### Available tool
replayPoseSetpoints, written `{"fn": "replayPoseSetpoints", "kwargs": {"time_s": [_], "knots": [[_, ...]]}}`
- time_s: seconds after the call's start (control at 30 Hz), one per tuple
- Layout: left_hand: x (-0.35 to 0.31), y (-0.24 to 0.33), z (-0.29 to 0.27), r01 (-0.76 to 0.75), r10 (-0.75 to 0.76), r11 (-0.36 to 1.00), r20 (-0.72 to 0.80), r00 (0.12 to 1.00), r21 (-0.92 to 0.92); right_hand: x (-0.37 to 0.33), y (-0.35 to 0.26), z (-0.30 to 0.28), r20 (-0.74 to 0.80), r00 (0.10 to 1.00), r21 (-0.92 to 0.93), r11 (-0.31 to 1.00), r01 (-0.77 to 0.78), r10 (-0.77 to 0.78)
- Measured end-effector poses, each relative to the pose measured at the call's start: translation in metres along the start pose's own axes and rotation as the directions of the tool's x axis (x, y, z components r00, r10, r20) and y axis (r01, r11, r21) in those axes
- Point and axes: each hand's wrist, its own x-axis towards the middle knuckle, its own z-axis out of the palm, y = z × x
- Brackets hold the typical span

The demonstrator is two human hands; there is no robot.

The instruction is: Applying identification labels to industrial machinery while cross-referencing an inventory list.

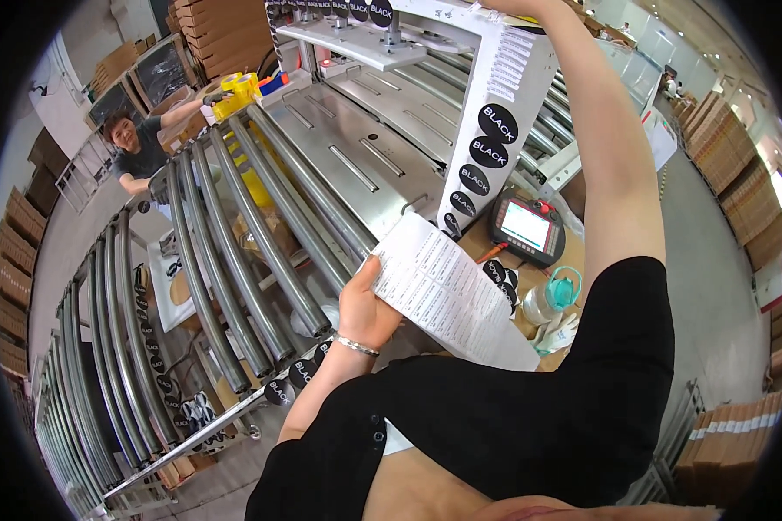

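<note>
My left hand [367,306] is closed on the left edge of a white sheet of printed labels [447,291], its thumb lying on top. The sheet slants down to the right in front of my chest, beside the end of the roller conveyor [261,178]. My right arm stretches up past the white machine post [469,148]. At the upper edge of the picture, my right hand [517,5] is at the top of the machine frame; its fingers are mostly cut off. Round black stickers and rows of small white labels cover the post.
A control pendant [527,230] with a lit screen lies right of the sheet, near a clear bottle with a teal lid [563,288]. Across the rollers, a gloved co-worker [143,148] reaches toward yellow tape rolls [237,91]. A metal plate [365,143] adjoins the rollers. Stacked cardboard [725,135] stands right.
</note>
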Motion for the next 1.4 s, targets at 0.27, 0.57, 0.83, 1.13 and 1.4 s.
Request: {"fn": "replayPoseSetpoints", "kwargs": {"time_s": [0.27,0.57,0.83,1.13,1.4], "knots": [[0.000,0.002,-0.001,-0.033,0.033,0.999,0.005,0.999,0.015,0.025,0.013,0.018,0.121,0.992,-0.193,0.981,-0.024,0.048],[0.004,0.005,-0.006,-0.024,0.024,1.000,0.015,1.000,0.008,0.027,-0.002,0.005,0.272,0.947,-0.322,0.944,-0.075,0.168],[0.002,0.008,-0.004,-0.030,0.030,1.000,-0.011,0.999,0.006,0.025,-0.019,0.002,0.301,0.918,-0.443,0.891,-0.105,0.258],[-0.001,0.007,-0.010,0.001,0.000,1.000,0.027,1.000,-0.028,-0.011,-0.046,-0.009,0.021,0.985,-0.288,0.944,-0.160,0.174],[-0.006,-0.004,-0.009,0.123,-0.122,0.992,0.047,0.991,-0.016,-0.222,-0.109,0.051,0.694,0.668,0.719,0.201,-0.665,-0.269]]}}
